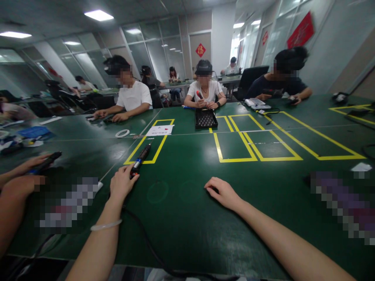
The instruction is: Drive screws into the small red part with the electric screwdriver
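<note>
My left hand [121, 182] is closed around the rear end of a corded electric screwdriver [141, 156], black with a blue band. Its thin tip points away from me, over a yellow taped outline [159, 150]. A black cord [143, 230] runs from near that hand toward the table's front edge. On the green table [181, 230], my right hand [221, 191] rests with its fingers curled loosely together; nothing shows in them. A white paper sheet [160, 130] with print lies just beyond the screwdriver's tip.
Several yellow taped outlines [238, 160] mark the table. Opposite, a person [205, 91] sits behind a black tray [206, 119] of small parts. A tape roll [122, 133] lies at left. A neighbour's hands [26, 171] hold a dark tool [47, 162]. Blurred-out items lie at both sides.
</note>
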The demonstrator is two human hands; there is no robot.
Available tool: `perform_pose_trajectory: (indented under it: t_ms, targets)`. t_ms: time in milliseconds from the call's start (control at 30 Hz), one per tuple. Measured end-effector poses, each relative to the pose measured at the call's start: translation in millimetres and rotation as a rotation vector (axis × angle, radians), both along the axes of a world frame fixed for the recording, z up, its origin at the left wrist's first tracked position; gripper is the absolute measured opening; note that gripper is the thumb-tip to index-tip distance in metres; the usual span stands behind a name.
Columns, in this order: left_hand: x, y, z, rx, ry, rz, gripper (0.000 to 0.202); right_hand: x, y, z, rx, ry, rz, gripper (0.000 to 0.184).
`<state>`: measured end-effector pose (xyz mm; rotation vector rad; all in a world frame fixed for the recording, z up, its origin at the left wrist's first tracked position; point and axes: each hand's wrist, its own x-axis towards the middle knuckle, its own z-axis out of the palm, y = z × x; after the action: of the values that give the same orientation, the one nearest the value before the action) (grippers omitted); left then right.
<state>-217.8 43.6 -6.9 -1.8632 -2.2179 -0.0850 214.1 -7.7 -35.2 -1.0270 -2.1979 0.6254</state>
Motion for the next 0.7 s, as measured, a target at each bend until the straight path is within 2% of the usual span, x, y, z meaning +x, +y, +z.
perform_pose_trajectory:
  t_ms: [167,400,500,700]
  targets:
    - [6.0,-0.5,2.4,0.05,0.033,0.008,0.048,-0.2,0.3,1.1,-0.007,-0.005,0.003,0.012]
    - [9.1,-1.9,6.5,-0.026,0.059,0.03,0.031,-0.3,-1.0,2.7,-0.005,-0.01,0.002,0.012]
    - [11.6,-3.3,8.1,-0.026,0.064,0.042,0.032,-0.3,-0.9,2.0,0.001,-0.013,0.001,0.012]
    - [24.5,-8.5,13.3,0.075,0.091,0.035,0.037,-0.4,0.3,-1.5,0.005,-0.016,0.006,0.012]
